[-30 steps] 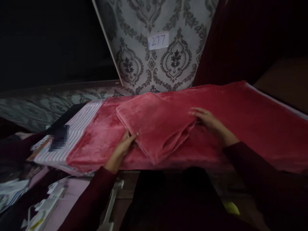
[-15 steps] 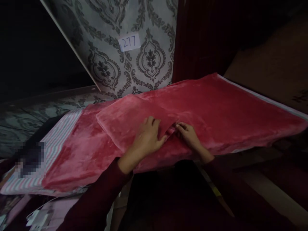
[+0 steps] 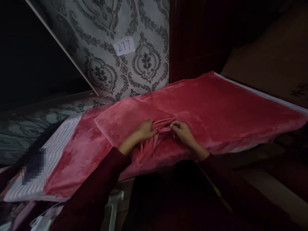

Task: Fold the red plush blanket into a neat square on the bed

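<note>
A squarish pink plush cover (image 3: 122, 115) lies on a red plush sheet (image 3: 231, 106) spread over a long raised surface. Its right side is gathered into folds, and a gap between layers shows there. My left hand (image 3: 144, 131) is closed over the bunched plush, fingers partly hidden in the folds. At the right corner of the cover, my right hand (image 3: 182, 132) pinches the edge by the gap with thumb and forefinger. Whatever lies inside the layers is hidden.
Striped fabric (image 3: 64, 128) shows at the sheet's left end, beside a blurred patch (image 3: 33, 166). Behind stands a patterned wall (image 3: 101, 57) with a paper marked 277 (image 3: 124, 46). A large brown panel (image 3: 269, 57) leans at the right. White frame parts (image 3: 114, 202) show below.
My left hand has moved from lying on the cover to bunching its right side into folds. My right hand keeps its pinch near the corner. The view has shifted slightly.
</note>
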`<state>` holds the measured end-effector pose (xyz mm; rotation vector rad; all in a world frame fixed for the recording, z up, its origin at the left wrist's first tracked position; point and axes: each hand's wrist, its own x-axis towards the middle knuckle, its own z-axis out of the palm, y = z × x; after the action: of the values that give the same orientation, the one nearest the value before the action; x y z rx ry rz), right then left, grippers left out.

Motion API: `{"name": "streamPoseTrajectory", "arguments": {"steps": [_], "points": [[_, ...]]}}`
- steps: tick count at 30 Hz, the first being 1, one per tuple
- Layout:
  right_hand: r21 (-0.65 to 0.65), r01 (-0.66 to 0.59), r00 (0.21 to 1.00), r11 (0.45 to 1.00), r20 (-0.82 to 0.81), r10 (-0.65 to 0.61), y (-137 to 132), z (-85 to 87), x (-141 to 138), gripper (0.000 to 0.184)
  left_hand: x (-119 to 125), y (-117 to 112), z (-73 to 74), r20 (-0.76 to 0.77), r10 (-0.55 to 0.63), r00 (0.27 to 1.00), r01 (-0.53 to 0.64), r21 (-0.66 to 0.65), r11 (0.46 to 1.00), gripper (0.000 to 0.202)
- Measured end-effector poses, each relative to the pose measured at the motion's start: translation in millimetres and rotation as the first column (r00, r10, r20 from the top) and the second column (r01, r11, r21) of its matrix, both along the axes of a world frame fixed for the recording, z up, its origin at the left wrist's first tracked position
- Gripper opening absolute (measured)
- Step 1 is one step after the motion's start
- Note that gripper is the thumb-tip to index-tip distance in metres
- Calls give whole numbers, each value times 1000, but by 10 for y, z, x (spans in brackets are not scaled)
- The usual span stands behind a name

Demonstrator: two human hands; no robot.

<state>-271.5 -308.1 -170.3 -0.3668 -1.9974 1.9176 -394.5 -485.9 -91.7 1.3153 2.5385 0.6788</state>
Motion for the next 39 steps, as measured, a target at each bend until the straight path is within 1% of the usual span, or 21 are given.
{"name": "streamPoseTrajectory", "arguments": {"steps": [2,4,6,8,9,11,13,15,17,19,22,25,27,30,32,34,36,39], "points": [[-55,-35,999,998,8,35,-38,16,7,41,-9,13,63,40,1,999,0,-19,1000,26],[-89,-49,998,995,-29,47,-72,11,2,42,12,64,135,23,6,1000,-3,-106,994,26],[-116,-9,996,993,-94,-2,-93,-7,-7,39,52,147,195,-25,6,1000,-11,-190,982,31],[-153,15,992,988,-119,-33,-91,-25,-7,34,92,233,228,-75,17,997,-34,-236,971,37],[-179,4,993,984,-112,-24,-81,-32,1,33,103,266,233,-93,29,995,-50,-241,969,38],[-236,-54,996,970,-87,34,-45,-40,30,35,98,297,218,-106,58,993,-81,-223,971,35],[-244,-112,991,963,-94,91,-1,-41,70,42,52,280,180,-79,89,993,-100,-151,984,30],[-192,-141,986,971,-117,120,36,-33,100,46,-16,233,136,-35,101,994,-103,-58,993,31],[-122,-130,984,984,-134,114,58,-16,102,40,-77,182,102,5,92,996,-92,8,996,35],[-69,-105,986,992,-141,94,74,7,73,32,-110,147,88,34,79,996,-80,35,996,36],[-23,-110,987,994,-125,106,118,43,5,31,-113,129,95,54,84,995,-87,60,994,34],[-24,-161,985,987,-70,159,191,77,-33,32,-98,127,102,59,99,993,-103,61,993,29],[4,-160,986,987,-41,160,229,109,-38,34,-96,126,100,45,104,994,-106,45,993,24],[129,-141,987,982,-61,149,241,181,-51,30,-104,122,98,0,93,996,-93,23,995,21],[224,-161,977,961,-100,187,235,234,-81,23,-108,118,101,-15,89,996,-89,1,996,23],[292,-168,967,941,-139,215,232,267,-126,20,-98,112,104,-20,90,996,-91,-22,996,26],[321,-123,966,939,-179,188,229,261,-175,20,-66,104,97,-38,103,994,-105,-30,994,30],[337,-16,961,941,-256,108,212,174,-222,19,22,89,57,-106,113,988,-113,5,994,36]]}}
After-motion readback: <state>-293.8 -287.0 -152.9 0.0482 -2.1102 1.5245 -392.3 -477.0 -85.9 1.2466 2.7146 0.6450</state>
